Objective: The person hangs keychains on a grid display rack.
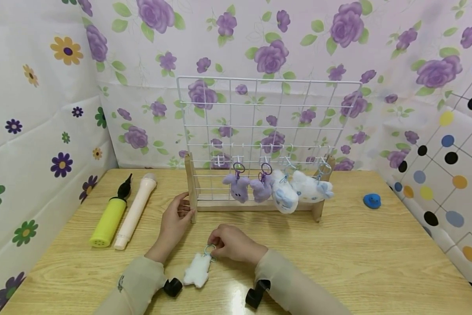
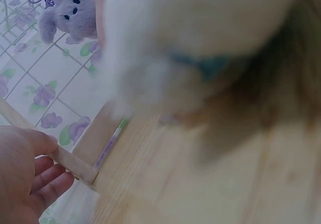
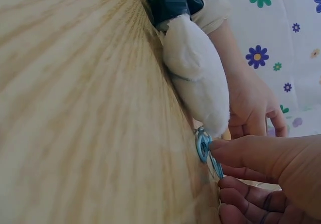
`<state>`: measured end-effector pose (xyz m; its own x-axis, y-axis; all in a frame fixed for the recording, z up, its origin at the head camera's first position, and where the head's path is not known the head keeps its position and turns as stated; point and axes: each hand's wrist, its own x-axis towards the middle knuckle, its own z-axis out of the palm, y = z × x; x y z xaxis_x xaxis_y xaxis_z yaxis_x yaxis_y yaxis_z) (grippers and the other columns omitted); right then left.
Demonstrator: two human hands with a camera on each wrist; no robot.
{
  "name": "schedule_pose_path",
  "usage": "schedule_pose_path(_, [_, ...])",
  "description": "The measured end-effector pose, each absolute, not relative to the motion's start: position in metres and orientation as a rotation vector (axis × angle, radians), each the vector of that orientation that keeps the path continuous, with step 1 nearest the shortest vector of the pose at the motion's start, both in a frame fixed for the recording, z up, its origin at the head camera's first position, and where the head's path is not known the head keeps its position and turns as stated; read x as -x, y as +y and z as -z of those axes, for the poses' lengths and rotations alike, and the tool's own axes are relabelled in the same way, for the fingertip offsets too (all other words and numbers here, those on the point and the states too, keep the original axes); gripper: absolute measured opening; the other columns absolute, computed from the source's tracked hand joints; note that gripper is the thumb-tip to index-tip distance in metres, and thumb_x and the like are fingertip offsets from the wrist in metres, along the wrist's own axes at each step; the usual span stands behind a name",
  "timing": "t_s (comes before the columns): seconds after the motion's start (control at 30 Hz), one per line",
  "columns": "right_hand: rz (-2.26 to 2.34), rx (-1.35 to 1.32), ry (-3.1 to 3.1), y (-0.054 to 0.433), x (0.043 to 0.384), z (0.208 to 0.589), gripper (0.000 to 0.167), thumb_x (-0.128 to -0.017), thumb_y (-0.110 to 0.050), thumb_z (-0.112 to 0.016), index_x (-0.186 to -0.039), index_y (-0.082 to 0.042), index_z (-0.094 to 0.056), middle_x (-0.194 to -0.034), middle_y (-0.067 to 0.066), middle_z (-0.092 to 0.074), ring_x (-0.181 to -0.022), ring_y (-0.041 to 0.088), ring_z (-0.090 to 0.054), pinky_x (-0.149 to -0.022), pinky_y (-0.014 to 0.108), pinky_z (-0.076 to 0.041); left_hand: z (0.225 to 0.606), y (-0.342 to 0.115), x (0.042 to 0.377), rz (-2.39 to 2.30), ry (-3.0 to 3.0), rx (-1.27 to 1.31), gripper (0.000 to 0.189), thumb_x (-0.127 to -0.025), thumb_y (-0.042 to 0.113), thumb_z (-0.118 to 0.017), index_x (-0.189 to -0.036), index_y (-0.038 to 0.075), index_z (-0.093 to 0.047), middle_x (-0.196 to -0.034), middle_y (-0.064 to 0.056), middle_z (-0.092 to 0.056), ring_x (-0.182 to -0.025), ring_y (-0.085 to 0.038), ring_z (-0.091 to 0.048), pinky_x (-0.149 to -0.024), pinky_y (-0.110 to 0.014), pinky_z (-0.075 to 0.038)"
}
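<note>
A white plush keychain (image 1: 197, 271) lies on the table in front of me. My right hand (image 1: 236, 243) pinches its light blue ring (image 3: 202, 144) between thumb and fingers. The plush's white furry body (image 3: 196, 71) stretches away from that ring in the right wrist view. My left hand (image 1: 176, 221) holds the left wooden leg (image 1: 190, 181) of a white wire grid rack (image 1: 269, 80), thumb on the leg. On the rack's hooks hang two purple plush keychains (image 1: 239, 188) and two white-and-blue ones (image 1: 284, 197). Blurred white fur (image 2: 200, 23) covers much of the left wrist view.
To the left lie a yellow hand pump (image 1: 109, 222) with a black nozzle and a pale microphone-shaped stick (image 1: 135, 212). A small blue toy (image 1: 372, 201) sits far right. Patterned cloth (image 1: 236, 57) hangs behind and at both sides of the wooden table (image 1: 358, 262).
</note>
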<state>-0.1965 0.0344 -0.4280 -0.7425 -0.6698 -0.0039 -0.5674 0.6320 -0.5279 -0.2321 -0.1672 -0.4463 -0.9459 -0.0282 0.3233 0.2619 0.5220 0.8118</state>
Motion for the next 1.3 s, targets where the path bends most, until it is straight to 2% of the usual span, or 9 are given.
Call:
schedule_pose_path(0.37, [0.717,0.969,2.639,0.0319,0.1954,0.4222,0.016,-0.082,-0.017,-0.077,-0.093,-0.013,-0.066,-0.084,-0.005,-0.058,-0.073,0.000,-0.050,-0.068,0.013,-0.044,0.4470,-0.1675,0.2323,1.398,-2.456,0.205,0.051,-0.088,0.003,-0.067,-0.135,0.001,-0.048,-0.111,-0.019,-0.064,-0.096,-0.028,-0.065,-0.078,-0.024,-0.054])
schedule_pose_path(0.7, [0.695,0.986,2.640,0.0316,0.1957,0.4229,0.016,-0.082,-0.018,-0.077,-0.093,-0.013,-0.066,-0.084,-0.005,-0.057,-0.074,0.001,-0.049,-0.068,0.012,-0.043,0.4463,-0.1669,0.2312,1.402,-2.438,0.204,0.050,-0.087,0.002,-0.067,-0.134,0.001,-0.049,-0.110,-0.020,-0.064,-0.095,-0.029,-0.065,-0.080,-0.030,-0.056])
schedule_pose_path(1.07, [0.691,0.931,2.625,0.0312,0.1929,0.4225,0.018,-0.082,-0.017,-0.077,-0.093,-0.012,-0.063,-0.084,-0.005,-0.056,-0.073,0.002,-0.049,-0.068,0.013,-0.043,0.4470,-0.1664,0.2307,1.399,-2.445,0.214,0.050,-0.087,0.002,-0.067,-0.134,0.001,-0.048,-0.110,-0.020,-0.063,-0.095,-0.029,-0.064,-0.078,-0.022,-0.054])
schedule_pose_path(1.3, [0.832,0.904,2.565,0.0341,0.1917,0.4225,0.020,-0.082,-0.012,-0.076,-0.095,-0.012,-0.060,-0.082,-0.005,-0.060,-0.072,-0.001,-0.050,-0.068,0.013,-0.045,0.4468,-0.1664,0.2309,1.405,-2.436,0.217,0.050,-0.087,0.001,-0.067,-0.134,0.001,-0.048,-0.110,-0.020,-0.063,-0.096,-0.029,-0.064,-0.079,-0.027,-0.056])
